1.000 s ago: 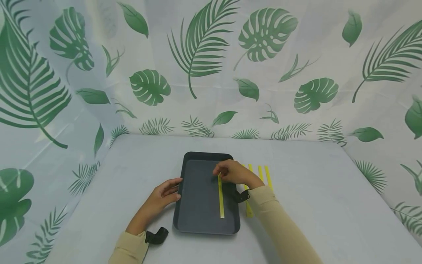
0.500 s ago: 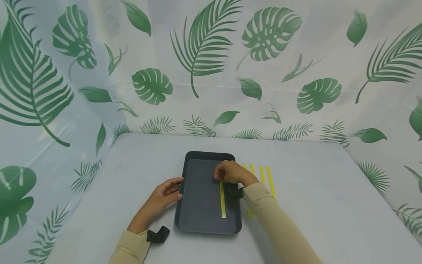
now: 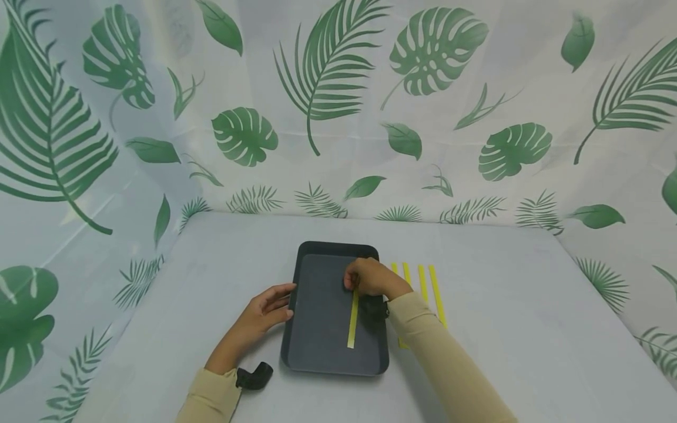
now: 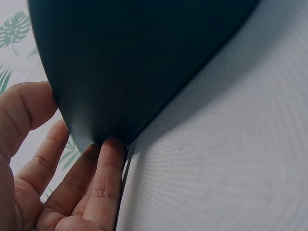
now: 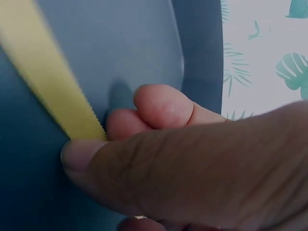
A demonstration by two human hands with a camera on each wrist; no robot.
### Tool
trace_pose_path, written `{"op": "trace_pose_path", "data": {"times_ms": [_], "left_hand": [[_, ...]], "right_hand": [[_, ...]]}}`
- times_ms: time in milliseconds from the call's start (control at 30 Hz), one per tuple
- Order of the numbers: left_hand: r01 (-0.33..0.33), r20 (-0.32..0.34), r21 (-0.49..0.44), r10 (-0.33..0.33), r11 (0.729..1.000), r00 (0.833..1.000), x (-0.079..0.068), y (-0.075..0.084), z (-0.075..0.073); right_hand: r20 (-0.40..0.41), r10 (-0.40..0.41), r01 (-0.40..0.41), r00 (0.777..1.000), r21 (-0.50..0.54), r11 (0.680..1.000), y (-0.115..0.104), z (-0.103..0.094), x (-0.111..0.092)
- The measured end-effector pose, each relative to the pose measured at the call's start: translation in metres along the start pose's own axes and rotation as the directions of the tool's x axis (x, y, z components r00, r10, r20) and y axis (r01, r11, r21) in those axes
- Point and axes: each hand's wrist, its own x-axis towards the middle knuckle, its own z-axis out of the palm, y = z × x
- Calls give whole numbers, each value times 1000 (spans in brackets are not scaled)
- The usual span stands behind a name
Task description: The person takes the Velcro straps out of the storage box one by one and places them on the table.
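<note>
A dark grey rectangular tray (image 3: 317, 346) lies on the white table. My right hand (image 3: 372, 277) is over its upper right part, pinching the far end of a narrow yellow ribbon (image 3: 352, 323). In the right wrist view the thumb (image 5: 83, 155) presses on the ribbon (image 5: 57, 82), which shows finely ridged edges. The ribbon's near end points toward the front of the tray. My left hand (image 3: 264, 311) touches the tray's left wall with loosely extended fingers. In the left wrist view the fingertips (image 4: 111, 147) meet the tray's outer side (image 4: 144, 57), low by the tabletop.
Several more yellow ribbons (image 3: 436, 294) lie side by side on the table (image 3: 518, 305), right of the tray, partly hidden by the right forearm. A white cloth with green leaf prints (image 3: 338, 135) encloses the back and sides. Black wrist straps (image 3: 255, 376) sit on both wrists.
The ribbon's near end has swung slightly to the left inside the tray, with the right hand still pinching its far end. The left hand stays at the tray's wall.
</note>
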Motion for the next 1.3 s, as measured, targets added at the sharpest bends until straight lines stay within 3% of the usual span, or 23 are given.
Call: {"op": "trace_pose_path", "data": {"times_ms": [500, 767, 1033, 1300], "left_hand": [[-8, 1, 0, 8, 1000, 1000, 1, -3, 0], [15, -8, 20, -14, 1000, 1000, 1, -2, 1], [5, -12, 24, -4, 1000, 1000, 1, -2, 1], [-6, -2, 7, 6, 1000, 1000, 0, 0, 1]], "right_hand": [[29, -73, 73, 997, 14, 997, 5, -1, 0], [31, -120, 115, 992, 134, 984, 8, -5, -5], [-33, -234, 236, 972, 202, 951, 10, -12, -10], [-74, -251, 262, 965, 253, 931, 9, -18, -17]]}}
